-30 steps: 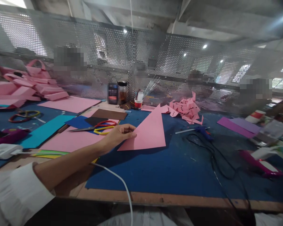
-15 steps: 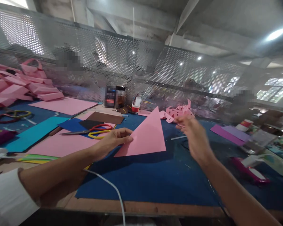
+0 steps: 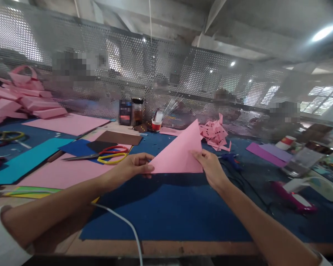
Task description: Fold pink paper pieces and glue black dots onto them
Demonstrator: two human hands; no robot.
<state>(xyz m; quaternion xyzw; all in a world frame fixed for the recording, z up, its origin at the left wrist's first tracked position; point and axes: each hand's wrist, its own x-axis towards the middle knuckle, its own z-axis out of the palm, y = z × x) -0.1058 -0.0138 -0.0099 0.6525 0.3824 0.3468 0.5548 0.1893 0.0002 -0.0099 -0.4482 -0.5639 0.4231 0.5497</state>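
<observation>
A pink paper triangle [image 3: 180, 153], looking folded, is held up above the blue mat [image 3: 166, 214] with its tip pointing away from me. My left hand [image 3: 137, 165] pinches its left corner, thumb on top. On the opposite side, my right hand [image 3: 208, 162] is closed on the right edge, thumb and fingers pressed to the paper. Just left of my left hand lie scissors [image 3: 111, 155] with red and yellow handles, resting on coloured sheets. A blue glue gun [image 3: 230, 161] lies beyond my right hand, partly hidden by it.
Pink paper pieces [image 3: 24, 98] are heaped at the far left, and pink dotted scraps [image 3: 215, 133] lie at the back. A red-and-white cup [image 3: 156, 125] stands near a jar [image 3: 138, 111]. A white cable [image 3: 127, 221] crosses the front edge. A magenta device [image 3: 296, 201] lies right.
My right hand has come down and left from near the dotted scraps and taken hold of the triangle's right edge. The triangle has turned slightly. The view has shifted a little to the right.
</observation>
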